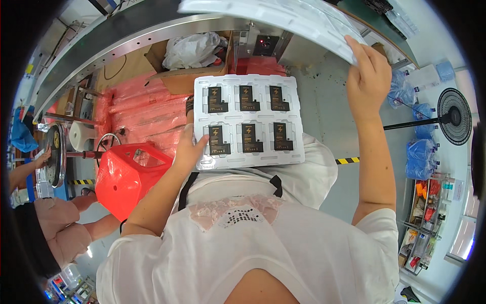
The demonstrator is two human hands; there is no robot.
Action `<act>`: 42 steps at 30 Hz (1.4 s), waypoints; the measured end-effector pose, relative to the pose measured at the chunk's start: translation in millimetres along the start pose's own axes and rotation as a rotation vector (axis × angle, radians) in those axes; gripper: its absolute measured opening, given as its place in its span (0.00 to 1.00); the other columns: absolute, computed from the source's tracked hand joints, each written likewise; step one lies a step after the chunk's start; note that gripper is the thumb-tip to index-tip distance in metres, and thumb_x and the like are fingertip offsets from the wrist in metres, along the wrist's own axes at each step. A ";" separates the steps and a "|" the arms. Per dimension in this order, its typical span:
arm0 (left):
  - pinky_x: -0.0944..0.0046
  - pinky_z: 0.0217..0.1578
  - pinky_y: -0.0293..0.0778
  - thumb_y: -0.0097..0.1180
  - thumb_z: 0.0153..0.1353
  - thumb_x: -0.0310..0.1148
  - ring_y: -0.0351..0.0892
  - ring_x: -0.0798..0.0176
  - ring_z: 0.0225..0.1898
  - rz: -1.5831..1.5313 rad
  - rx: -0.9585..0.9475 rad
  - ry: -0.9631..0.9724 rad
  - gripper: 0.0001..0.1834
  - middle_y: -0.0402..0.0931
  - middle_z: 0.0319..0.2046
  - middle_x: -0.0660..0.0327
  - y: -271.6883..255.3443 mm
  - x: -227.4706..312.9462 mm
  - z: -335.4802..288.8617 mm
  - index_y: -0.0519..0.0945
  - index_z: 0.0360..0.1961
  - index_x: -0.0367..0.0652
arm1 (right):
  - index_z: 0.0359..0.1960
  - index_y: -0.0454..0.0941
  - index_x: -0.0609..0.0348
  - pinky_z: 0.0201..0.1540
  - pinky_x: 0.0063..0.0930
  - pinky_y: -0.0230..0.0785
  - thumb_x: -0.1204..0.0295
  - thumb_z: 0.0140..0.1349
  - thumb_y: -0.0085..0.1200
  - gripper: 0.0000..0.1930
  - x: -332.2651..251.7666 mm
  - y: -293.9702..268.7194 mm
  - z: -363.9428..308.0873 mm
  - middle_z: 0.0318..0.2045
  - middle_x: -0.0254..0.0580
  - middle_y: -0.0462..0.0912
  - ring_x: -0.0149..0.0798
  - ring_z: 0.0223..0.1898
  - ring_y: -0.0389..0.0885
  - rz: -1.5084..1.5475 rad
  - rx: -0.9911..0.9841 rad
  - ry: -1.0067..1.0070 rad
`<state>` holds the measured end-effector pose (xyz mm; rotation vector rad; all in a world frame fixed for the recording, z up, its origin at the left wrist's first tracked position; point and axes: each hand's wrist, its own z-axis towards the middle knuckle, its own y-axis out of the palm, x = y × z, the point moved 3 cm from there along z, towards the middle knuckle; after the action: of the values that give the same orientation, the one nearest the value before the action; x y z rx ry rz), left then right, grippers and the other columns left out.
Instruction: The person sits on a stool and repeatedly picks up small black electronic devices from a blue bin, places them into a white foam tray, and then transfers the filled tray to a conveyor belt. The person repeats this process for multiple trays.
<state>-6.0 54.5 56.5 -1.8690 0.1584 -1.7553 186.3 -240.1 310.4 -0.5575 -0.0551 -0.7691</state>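
A white moulded plastic tray (299, 119) rests on my lap. In its pockets lie flat black batteries (248, 138) in two rows of three, each marked with a gold lightning bolt. My left hand (187, 149) grips the tray's left edge near the lower left corner, thumb over the rim. Up at the right, my right hand (369, 76) is closed on the corner of a second white plastic tray (283, 19). That tray is raised and tilted over the metal bench edge, slightly blurred, and runs out of the picture at the top.
A metal conveyor or bench edge (147, 40) curves across the top. An open cardboard box (187, 81) with white plastic bags stands beyond the tray. To the left are a red plastic stool (124, 177) and another person (71, 223). A black fan (453, 116) stands at the right.
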 end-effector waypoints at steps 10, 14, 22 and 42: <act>0.56 0.50 0.67 0.54 0.59 0.46 0.72 0.58 0.49 -0.756 -0.217 -0.641 0.28 0.74 0.49 0.55 -45.8 -61.5 15.0 0.70 0.56 0.41 | 0.43 0.81 0.53 0.36 0.33 0.63 0.74 0.43 0.55 0.20 -113.6 -48.5 -51.1 0.36 0.38 0.77 0.39 0.33 0.74 0.456 -0.270 -0.100; 0.53 0.51 0.66 0.52 0.59 0.52 0.70 0.59 0.50 -1.041 -0.249 -0.663 0.28 0.73 0.48 0.58 -63.7 -85.2 -0.5 0.72 0.54 0.45 | 0.47 0.78 0.54 0.43 0.41 0.62 0.76 0.45 0.51 0.22 -132.5 -9.8 -141.3 0.36 0.44 0.76 0.46 0.38 0.73 0.508 -0.461 -0.018; 0.51 0.35 0.74 0.55 0.56 0.41 0.79 0.44 0.34 0.161 0.186 -0.286 0.18 0.78 0.28 0.43 5.6 -37.8 12.9 0.79 0.27 0.32 | 0.49 0.75 0.59 0.53 0.41 0.60 0.72 0.53 0.57 0.20 -132.9 -0.6 -208.4 0.45 0.48 0.74 0.49 0.50 0.70 0.620 -0.861 0.411; 0.52 0.39 0.75 0.51 0.48 0.27 0.80 0.46 0.35 0.327 0.360 -0.465 0.08 0.79 0.27 0.45 31.0 -9.4 23.1 0.80 0.24 0.34 | 0.20 0.71 0.70 0.27 0.36 0.62 0.62 0.51 0.61 0.20 -61.4 54.7 -305.7 0.18 0.39 0.71 0.33 0.23 0.65 0.608 -0.761 1.417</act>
<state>23.5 40.2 34.1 -1.8045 -0.0298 -1.0232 132.2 -320.6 9.1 -0.5761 1.6967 -0.4162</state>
